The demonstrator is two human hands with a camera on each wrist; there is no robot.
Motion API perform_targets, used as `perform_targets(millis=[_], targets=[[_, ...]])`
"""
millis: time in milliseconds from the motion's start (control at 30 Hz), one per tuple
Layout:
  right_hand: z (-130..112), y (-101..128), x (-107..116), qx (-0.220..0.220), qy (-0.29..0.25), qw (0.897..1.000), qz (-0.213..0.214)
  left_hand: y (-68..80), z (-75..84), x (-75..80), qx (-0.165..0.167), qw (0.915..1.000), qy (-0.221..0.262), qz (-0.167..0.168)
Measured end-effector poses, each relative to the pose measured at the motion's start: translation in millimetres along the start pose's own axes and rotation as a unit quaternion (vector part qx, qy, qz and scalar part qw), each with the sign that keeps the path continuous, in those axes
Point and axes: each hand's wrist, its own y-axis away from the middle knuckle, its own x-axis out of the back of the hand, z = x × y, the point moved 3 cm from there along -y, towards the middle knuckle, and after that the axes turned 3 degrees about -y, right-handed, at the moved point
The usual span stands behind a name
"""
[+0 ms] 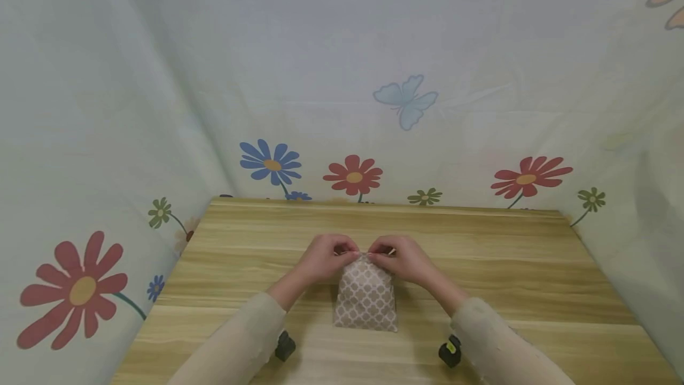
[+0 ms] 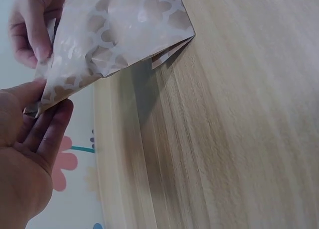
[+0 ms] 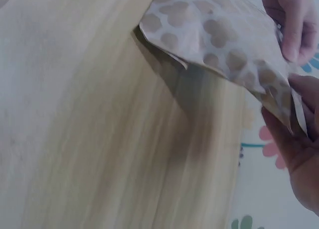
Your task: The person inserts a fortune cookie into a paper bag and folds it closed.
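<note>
A small patterned paper bag point(image 1: 366, 299) stands in the middle of the wooden table point(image 1: 523, 278). The left hand point(image 1: 326, 256) and the right hand point(image 1: 402, 258) meet at its far top edge. Each one pinches the paper with curled fingers, wrists low over the table.

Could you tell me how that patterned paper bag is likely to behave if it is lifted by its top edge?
The bag looks like thin folded paper, so probably light and floppy. Its top bends where the left hand and right hand pinch it, so it would likely crease easily. Its surface shows some sheen, so perhaps slightly slippery.
</note>
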Motion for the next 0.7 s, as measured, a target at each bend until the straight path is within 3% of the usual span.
perform_targets(millis=[700], targets=[[18,28,20,-0.044,-0.012,0.999,0.022,2.7,-0.8,2.1,0.006,0.9999,0.006,0.009]])
